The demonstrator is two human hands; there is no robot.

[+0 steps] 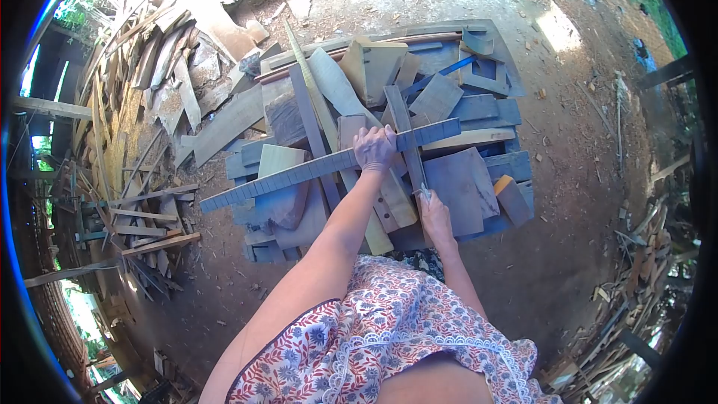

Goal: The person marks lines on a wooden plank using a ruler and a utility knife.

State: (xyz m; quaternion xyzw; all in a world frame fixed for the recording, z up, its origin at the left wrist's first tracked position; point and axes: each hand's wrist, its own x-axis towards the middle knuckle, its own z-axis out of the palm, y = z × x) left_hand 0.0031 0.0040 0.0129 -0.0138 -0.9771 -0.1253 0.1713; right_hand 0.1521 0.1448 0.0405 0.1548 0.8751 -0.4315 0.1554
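Observation:
My left hand (374, 150) grips a long grey wooden strip (299, 172) near its middle; the strip lies slanted across a pile of wood offcuts (464, 108) on the ground in front of me. My right hand (434, 213) is lower and to the right, closed around a small pale tool (425, 193) that points up at the pile; what the tool is cannot be told. The strip's left end sticks out past the pile over bare earth.
A big heap of scrap planks and slats (142, 105) lies at the left. Bare dirt (576, 150) surrounds the pile on the right and front. More wood debris (636, 284) lines the right edge. My flowered dress (389, 337) fills the bottom.

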